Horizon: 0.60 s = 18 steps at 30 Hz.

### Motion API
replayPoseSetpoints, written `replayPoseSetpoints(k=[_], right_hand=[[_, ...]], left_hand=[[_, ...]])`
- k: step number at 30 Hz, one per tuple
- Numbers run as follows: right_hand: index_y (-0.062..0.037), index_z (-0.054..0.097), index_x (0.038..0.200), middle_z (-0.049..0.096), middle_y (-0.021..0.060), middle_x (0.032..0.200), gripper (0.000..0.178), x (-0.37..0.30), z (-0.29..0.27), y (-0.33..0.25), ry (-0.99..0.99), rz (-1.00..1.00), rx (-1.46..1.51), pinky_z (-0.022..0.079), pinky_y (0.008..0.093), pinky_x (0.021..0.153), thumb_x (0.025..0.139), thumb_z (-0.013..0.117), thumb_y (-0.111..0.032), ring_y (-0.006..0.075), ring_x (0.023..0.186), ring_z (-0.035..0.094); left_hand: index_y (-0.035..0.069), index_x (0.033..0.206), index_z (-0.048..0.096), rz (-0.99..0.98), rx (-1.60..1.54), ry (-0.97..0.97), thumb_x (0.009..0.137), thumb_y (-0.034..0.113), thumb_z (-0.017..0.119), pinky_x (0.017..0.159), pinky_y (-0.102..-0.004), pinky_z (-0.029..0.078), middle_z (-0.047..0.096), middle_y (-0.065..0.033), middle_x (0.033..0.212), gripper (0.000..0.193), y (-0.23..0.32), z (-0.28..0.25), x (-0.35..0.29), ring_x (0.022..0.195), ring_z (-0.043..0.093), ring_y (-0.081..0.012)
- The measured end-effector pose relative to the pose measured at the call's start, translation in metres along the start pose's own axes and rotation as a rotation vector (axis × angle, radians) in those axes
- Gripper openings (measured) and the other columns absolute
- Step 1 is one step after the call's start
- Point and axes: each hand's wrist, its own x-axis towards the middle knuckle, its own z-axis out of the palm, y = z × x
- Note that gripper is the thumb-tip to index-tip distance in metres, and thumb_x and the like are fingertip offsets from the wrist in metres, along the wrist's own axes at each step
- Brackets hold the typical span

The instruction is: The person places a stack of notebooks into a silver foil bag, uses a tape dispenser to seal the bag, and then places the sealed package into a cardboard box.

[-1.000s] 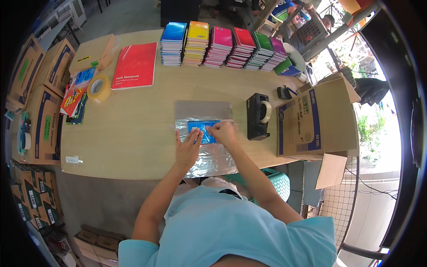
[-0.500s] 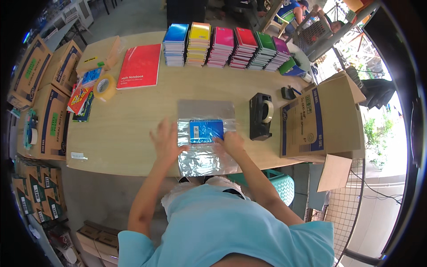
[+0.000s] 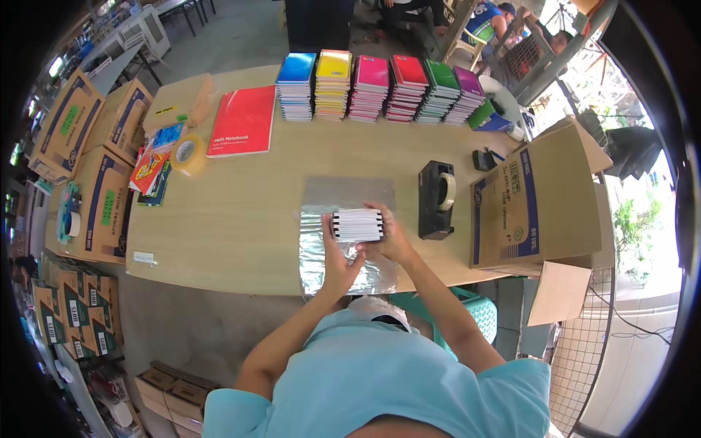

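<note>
Between my two hands is a stack of small notebooks [image 3: 358,225], its white page edges and dark binding corners turned up toward me. My left hand [image 3: 338,257] presses the stack's left end, thumb toward the near side. On the right end my right hand [image 3: 392,237] closes round it, fingers over the far corner and thumb at the near edge. The stack is held over a clear plastic sheet or bag [image 3: 315,270], which lies shiny and flat on the table; I cannot tell which of the two it is.
Beyond stand several colour-sorted notebook stacks [image 3: 334,84]. A black tape dispenser [image 3: 436,212] is to the right, beside an open carton [image 3: 540,201]. At the left lie a red notebook [image 3: 241,120], a tape roll [image 3: 188,155] and closed cartons [image 3: 102,201]. A green stool [image 3: 478,314] sits below the table edge.
The blue notebook cover that lay face up on the plastic no longer shows; a stack is now turned edge-up between both hands. My left hand moved right and gripped it. The view shifted slightly.
</note>
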Motion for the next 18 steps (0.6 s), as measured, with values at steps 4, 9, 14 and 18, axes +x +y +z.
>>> replayPoseSetpoints(k=[4,9,14,18], right_hand=[[-0.0090,0.042,0.135,0.058,0.0072,0.123,0.094,-0.011,0.002,0.040,0.061,-0.004,0.085,0.046,0.0349,0.100,0.056,0.094,-0.010,0.0207,0.113,0.056],[-0.0113,0.049,0.131,0.060,0.0079,0.124,0.088,-0.034,-0.021,-0.018,0.317,-0.024,-0.382,0.046,0.0380,0.098,0.053,0.090,-0.005,0.0250,0.115,0.059],[-0.0113,0.063,0.109,0.063,0.0022,0.114,0.034,-0.017,-0.063,-0.110,-0.438,-0.438,-1.017,0.052,0.0402,0.083,0.075,0.067,-0.015,0.0239,0.101,0.064],[-0.0101,0.065,0.098,0.065,0.0028,0.104,0.018,0.018,-0.070,-0.079,-0.422,-0.565,-1.045,0.053,0.0410,0.070,0.082,0.059,-0.013,0.0246,0.086,0.067]], left_hand=[[-0.005,0.152,-0.003,0.057,-0.032,-0.190,0.074,0.000,0.070,0.117,-0.0403,0.021,0.020,-0.0238,0.154,0.107,-0.029,-0.001,-0.008,0.144,0.024,-0.0327],[-0.002,0.149,0.018,0.169,0.327,0.065,0.075,0.021,0.077,0.114,-0.0558,0.021,0.015,-0.0292,0.154,0.097,-0.035,-0.023,-0.017,0.143,0.018,-0.0450],[0.004,0.123,0.052,0.469,0.527,-0.127,0.071,0.016,0.078,0.104,-0.0474,0.036,0.040,-0.0199,0.141,0.060,-0.025,-0.062,-0.002,0.125,0.041,-0.0367],[0.008,0.118,0.055,0.662,0.499,-0.360,0.066,0.014,0.080,0.103,-0.0456,0.038,0.057,-0.0081,0.128,0.058,-0.013,-0.079,0.032,0.119,0.050,-0.0342]])
